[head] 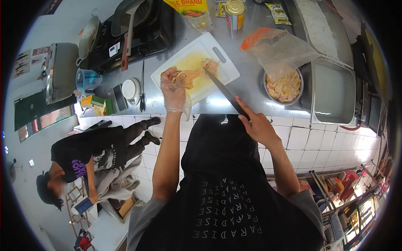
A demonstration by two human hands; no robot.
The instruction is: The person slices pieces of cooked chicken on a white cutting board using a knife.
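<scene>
My left hand (173,89), in a clear plastic glove, grips a piece of raw chicken skin (189,77) over the left half of a white cutting board (205,40). My right hand (260,127) is bare and closed around the handle of a long kitchen knife (224,89). The blade points up and left, its tip at a small heap of chopped raw chicken (211,66) on the board. Yellowish liquid is smeared over the board's middle. To the right, a round metal bowl (302,88) holds more raw chicken pieces (284,86).
An orange-and-clear plastic bag (279,47) hangs partly into the bowl. Beyond the board are a tin can (235,15) and seasoning packets (279,14). Left are a black stove (147,37), a kitchen scale (130,89) and a sharpening rod (142,91). A metal pan (334,91) stands right. Another person (91,150) is behind left.
</scene>
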